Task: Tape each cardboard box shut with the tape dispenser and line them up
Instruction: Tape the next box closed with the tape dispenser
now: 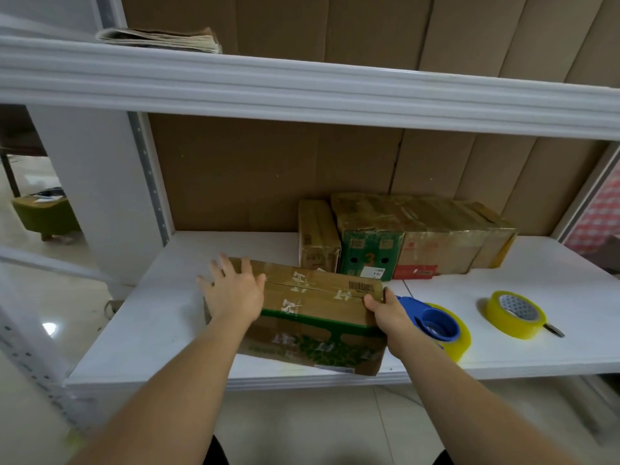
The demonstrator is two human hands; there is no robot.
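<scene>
Currently on the white shelf, as you stand before it:

1. Box, brown cardboard with a green printed band and a barcode label. It lies near the front edge, left of centre, flaps down with a seam running along the top.

2. Your left hand. It rests flat on the box's left end, fingers straight and spread, some of them reaching past the far edge.

3. Your right hand. It grips the box's right end, thumb on the top edge; the other fingers are out of sight behind the side, so their curl cannot be told.

4. Tape dispenser, blue, loaded with a yellow roll. It lies on the shelf just beside your right hand, to the right of the box.

5. Spare roll, yellow tape, lying farther right, well apart from the dispenser. A small dark item pokes out from under its right side; what it is cannot be told.

6. Row of boxes, at least four, standing side by side against the cardboard back panel. One has a green face marked 3, its neighbour a red strip. Their tops shine with tape.

7. Upper shelf, holding a stack of folded papers at its left.
</scene>
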